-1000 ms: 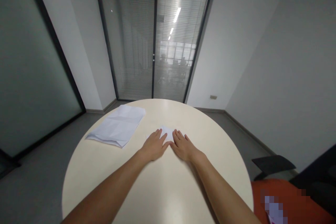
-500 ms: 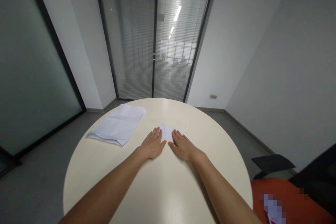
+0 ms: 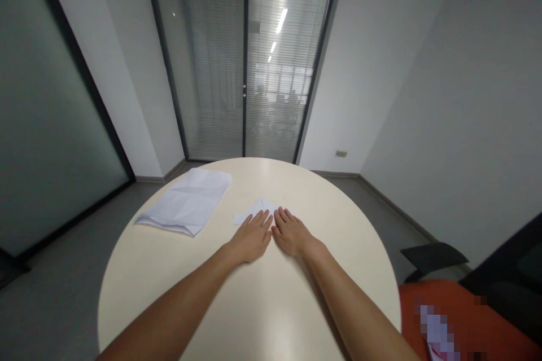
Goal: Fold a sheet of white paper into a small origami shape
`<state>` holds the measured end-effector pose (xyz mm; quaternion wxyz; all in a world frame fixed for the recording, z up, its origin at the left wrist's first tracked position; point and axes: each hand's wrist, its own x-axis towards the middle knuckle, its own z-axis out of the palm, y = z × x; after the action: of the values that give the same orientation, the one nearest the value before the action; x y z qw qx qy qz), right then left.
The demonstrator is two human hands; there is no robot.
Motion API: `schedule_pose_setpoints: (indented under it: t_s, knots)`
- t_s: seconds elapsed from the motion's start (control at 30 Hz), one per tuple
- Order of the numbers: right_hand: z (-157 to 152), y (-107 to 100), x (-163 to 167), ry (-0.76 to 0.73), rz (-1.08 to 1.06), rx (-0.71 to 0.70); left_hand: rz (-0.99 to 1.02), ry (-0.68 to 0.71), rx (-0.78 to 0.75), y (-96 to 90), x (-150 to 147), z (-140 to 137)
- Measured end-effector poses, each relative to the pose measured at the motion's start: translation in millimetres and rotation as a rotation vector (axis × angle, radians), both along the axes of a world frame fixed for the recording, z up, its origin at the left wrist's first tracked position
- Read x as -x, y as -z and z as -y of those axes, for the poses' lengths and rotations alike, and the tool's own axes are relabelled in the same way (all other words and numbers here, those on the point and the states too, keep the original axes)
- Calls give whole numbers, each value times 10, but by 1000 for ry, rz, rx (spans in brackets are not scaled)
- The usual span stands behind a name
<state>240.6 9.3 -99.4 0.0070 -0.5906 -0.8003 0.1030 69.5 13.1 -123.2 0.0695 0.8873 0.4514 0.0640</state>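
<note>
A small folded sheet of white paper (image 3: 259, 205) lies flat on the round cream table (image 3: 237, 316), its peak pointing away from me. My left hand (image 3: 252, 237) rests palm down over its near edge, fingers stretched out. Beside it, nearly touching, my right hand (image 3: 291, 232) lies flat on the paper's right part, fingers extended and close together. The two hands cover most of the near edge. Part of the paper's left end shows past my left fingers.
A stack of larger white paper sheets (image 3: 186, 200), creased, lies at the table's far left. An orange chair (image 3: 470, 321) with a black armrest (image 3: 436, 256) stands at the right, a blurred item on its seat. Glass doors with blinds (image 3: 245, 56) are behind the table.
My left hand has slid right along the paper towards my right hand, uncovering the paper's left end. My right hand stays on the right part. The camera view has shifted slightly.
</note>
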Motion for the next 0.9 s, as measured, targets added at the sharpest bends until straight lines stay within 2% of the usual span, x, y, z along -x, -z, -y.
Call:
schedule_pose_setpoints:
  t_s: [0.2, 0.53, 0.9]
  knots:
    - [17, -54, -34, 75, 4, 46, 10, -159, 9, -16, -5, -11]
    - [-18, -50, -154, 219, -6, 44, 22, -51, 78, -99, 39, 46]
    - [-98, -74, -281, 284, 1, -195, 39, -30, 86, -95, 68, 27]
